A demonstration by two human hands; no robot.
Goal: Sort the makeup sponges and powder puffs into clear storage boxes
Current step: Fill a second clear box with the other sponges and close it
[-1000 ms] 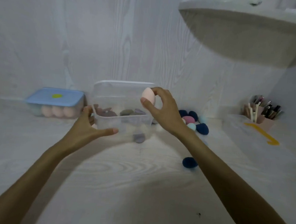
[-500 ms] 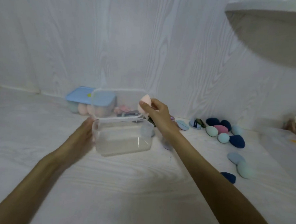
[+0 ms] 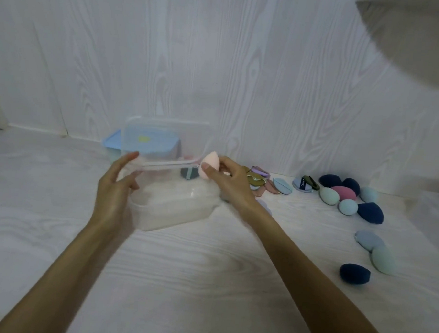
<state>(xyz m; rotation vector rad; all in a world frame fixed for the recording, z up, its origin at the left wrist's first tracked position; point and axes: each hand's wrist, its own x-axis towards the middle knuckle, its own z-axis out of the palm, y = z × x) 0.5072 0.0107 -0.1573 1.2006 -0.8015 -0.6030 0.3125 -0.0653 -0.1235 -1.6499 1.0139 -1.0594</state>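
The right hand (image 3: pixel 227 182) pinches a pink egg-shaped sponge (image 3: pixel 208 165) at the rim of the clear box (image 3: pixel 175 204) on the desk (image 3: pixel 182 279); its grip is narrow, fingertips on the sponge's belly. The left hand (image 3: pixel 115 191) steadies the box's wall, apparently loosely. The sponge looks light, soft and squashy, so a gentle mid-body hold suits it.

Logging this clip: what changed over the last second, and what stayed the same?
The view swung left, showing more loose sponges at right. The clear box now sits nearer, in front of the blue-lidded box. The left hand shifted from the box's front to its left end, fingers loosened. Unchanged: the right hand still pinches the pink sponge over the box's rim.
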